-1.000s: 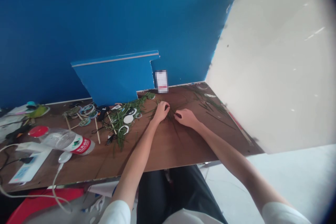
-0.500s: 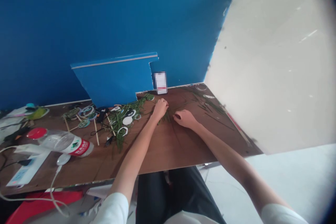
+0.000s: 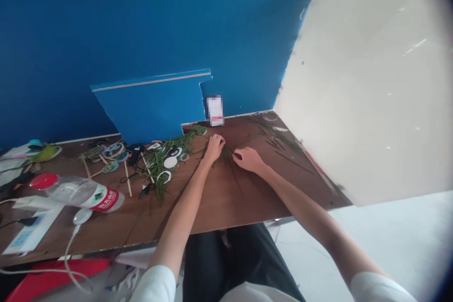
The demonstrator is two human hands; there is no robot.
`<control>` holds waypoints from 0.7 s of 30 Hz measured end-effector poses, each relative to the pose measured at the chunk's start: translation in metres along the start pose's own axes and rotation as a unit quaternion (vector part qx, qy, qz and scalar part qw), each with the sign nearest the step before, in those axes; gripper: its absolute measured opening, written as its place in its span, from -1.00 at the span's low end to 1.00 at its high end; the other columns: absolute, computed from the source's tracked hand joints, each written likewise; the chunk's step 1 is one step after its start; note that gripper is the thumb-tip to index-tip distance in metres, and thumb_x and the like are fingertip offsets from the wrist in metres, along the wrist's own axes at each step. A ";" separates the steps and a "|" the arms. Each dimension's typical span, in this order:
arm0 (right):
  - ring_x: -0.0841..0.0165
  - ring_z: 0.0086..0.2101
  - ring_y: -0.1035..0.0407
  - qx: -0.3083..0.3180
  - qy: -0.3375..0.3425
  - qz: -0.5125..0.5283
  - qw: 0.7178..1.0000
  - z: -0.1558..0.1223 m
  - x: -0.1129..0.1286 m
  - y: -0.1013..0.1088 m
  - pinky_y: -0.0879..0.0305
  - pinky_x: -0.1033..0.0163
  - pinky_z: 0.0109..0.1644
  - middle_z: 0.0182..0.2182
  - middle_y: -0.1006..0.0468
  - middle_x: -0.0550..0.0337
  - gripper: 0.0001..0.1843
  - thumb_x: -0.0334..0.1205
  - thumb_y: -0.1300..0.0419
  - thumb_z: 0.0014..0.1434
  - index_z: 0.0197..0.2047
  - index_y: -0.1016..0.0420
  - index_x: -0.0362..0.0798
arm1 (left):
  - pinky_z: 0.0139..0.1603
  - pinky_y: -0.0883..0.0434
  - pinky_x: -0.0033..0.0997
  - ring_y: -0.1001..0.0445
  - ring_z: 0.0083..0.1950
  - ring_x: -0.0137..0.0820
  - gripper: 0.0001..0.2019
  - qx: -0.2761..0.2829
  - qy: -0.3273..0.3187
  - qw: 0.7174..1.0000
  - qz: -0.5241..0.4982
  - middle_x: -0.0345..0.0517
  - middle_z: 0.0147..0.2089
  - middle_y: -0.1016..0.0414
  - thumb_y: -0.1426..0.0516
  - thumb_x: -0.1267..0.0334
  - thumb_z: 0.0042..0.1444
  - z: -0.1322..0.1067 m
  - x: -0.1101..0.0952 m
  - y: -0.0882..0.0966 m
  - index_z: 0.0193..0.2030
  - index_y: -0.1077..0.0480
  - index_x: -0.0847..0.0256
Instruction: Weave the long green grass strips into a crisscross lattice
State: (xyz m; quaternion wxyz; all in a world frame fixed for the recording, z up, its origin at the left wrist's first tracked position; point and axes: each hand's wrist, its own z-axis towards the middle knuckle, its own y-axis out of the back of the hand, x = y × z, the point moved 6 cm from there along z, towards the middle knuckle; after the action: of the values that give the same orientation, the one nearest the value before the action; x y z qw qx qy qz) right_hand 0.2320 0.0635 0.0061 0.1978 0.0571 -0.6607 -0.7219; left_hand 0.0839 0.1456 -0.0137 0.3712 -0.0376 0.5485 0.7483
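Grip of the left hand (image 3: 214, 147) bends low over thin, long green grass-like blades (image 3: 222, 156) on the brown wooden surface (image 3: 226, 205); I can't tell whether its fingertips pinch any. On my right hand (image 3: 249, 159), just beside those blades, the fingers curl toward the thumb, their hold equally unclear to me. Leftward lies a tangled green heap (image 3: 184, 141) with a round white disc (image 3: 170, 163).

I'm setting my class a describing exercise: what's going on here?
At a brown table, a person's left-hand grip is at some thin green blades; the right-hand grip is curled close by. Whether either holds a blade is unclear. A bigger heap of blades lies to the left, a bottle on its side beyond.
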 end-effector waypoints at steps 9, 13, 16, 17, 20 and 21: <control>0.30 -0.29 -0.44 -0.019 0.002 0.008 1.000 -0.002 -0.001 0.004 -0.12 0.29 -0.26 -0.31 -0.61 0.14 -0.69 -0.08 0.01 0.30 -0.20 -0.54 0.04 | 0.10 -0.30 -0.22 -0.36 -0.02 -0.26 -0.92 -0.006 -0.008 1.000 -0.016 -0.05 -0.13 -0.38 -0.12 0.40 0.23 0.000 0.000 -0.001 -0.21 -0.43 0.20; 0.30 -0.28 -0.44 -0.004 0.028 0.003 1.000 -0.003 0.000 0.007 -0.10 0.30 -0.29 -0.34 -0.61 0.18 -0.66 -0.09 0.01 0.31 -0.35 -0.53 0.03 | 0.15 -0.30 -0.21 -0.37 0.02 -0.26 -0.90 -0.005 -0.008 1.000 -0.023 -0.05 -0.10 -0.37 -0.13 0.40 0.22 0.000 0.000 0.000 -0.19 -0.47 0.19; 0.29 -0.25 -0.44 0.013 0.026 -0.020 0.999 -0.003 0.002 0.008 -0.12 0.29 -0.26 -0.28 -0.62 0.14 -0.64 -0.08 0.03 0.33 -0.32 -0.54 0.03 | 0.18 -0.30 -0.21 -0.37 0.05 -0.26 -0.89 -0.007 -0.002 1.000 -0.028 -0.04 -0.07 -0.35 -0.13 0.39 0.22 0.000 0.001 0.000 -0.20 -0.50 0.18; 0.28 -0.24 -0.45 0.018 0.026 -0.030 0.999 -0.002 0.003 0.008 -0.13 0.29 -0.25 -0.25 -0.62 0.12 -0.63 -0.08 0.04 0.33 -0.30 -0.55 0.03 | 0.18 -0.30 -0.21 -0.38 0.05 -0.26 -0.89 -0.009 -0.001 0.999 -0.030 -0.04 -0.06 -0.35 -0.14 0.39 0.22 -0.001 0.001 0.000 -0.20 -0.51 0.18; 0.27 -0.23 -0.46 0.028 0.035 -0.049 0.998 -0.002 0.007 0.008 -0.15 0.27 -0.24 -0.21 -0.62 0.09 -0.62 -0.09 0.07 0.35 -0.24 -0.55 0.03 | 0.19 -0.31 -0.22 -0.38 0.05 -0.27 -0.88 -0.014 -0.001 0.999 -0.036 -0.04 -0.04 -0.34 -0.13 0.39 0.22 -0.001 0.002 -0.001 -0.21 -0.51 0.18; 0.27 -0.23 -0.46 0.027 0.036 -0.050 0.998 -0.002 0.007 0.009 -0.15 0.27 -0.24 -0.20 -0.62 0.10 -0.63 -0.09 0.08 0.35 -0.23 -0.55 0.04 | 0.18 -0.31 -0.23 -0.38 0.05 -0.27 -0.88 -0.015 -0.002 0.999 -0.037 -0.04 -0.04 -0.33 -0.13 0.39 0.22 -0.001 0.002 -0.001 -0.21 -0.51 0.18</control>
State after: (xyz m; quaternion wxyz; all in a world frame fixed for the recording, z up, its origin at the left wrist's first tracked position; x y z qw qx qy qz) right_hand 0.2278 0.0585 0.0155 0.1839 0.1215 -0.6684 -0.7104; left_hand 0.0830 0.1459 -0.0152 0.3992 -0.0620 0.5349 0.7421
